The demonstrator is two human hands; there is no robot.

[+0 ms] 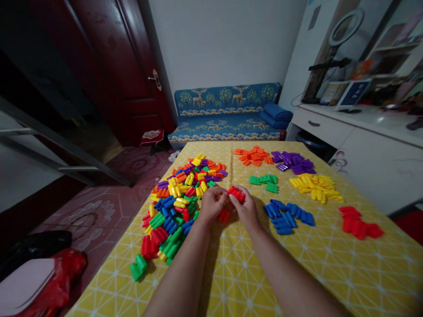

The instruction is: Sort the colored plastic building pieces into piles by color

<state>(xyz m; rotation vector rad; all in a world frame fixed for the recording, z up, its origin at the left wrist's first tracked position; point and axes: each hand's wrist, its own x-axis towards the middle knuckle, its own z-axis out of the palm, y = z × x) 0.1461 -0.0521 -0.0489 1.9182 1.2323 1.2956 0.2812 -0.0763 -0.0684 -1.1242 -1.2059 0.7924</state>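
Observation:
My right hand (245,208) is closed around a small cluster of red plastic building blocks (235,193), shaped like rounded, bullet-like tubes. At the left end of that cluster, the fingers of my left hand (213,204) are pinched together against it; their tips are partly hidden. On the cloth just below, between both hands, lies another red block (224,215). Beside my left hand spreads a large mixed pile of blocks (180,202) in red, blue, green, yellow, orange and purple. Blue blocks (287,215) lie to the right of my right hand.
Separate groups by colour lie on the yellow tablecloth (231,281): orange blocks (254,155), purple blocks (294,162), green blocks (266,180), yellow blocks (315,186) and red blocks (359,223). A blue patterned sofa (224,123) stands behind the table, a white cabinet (373,158) at right.

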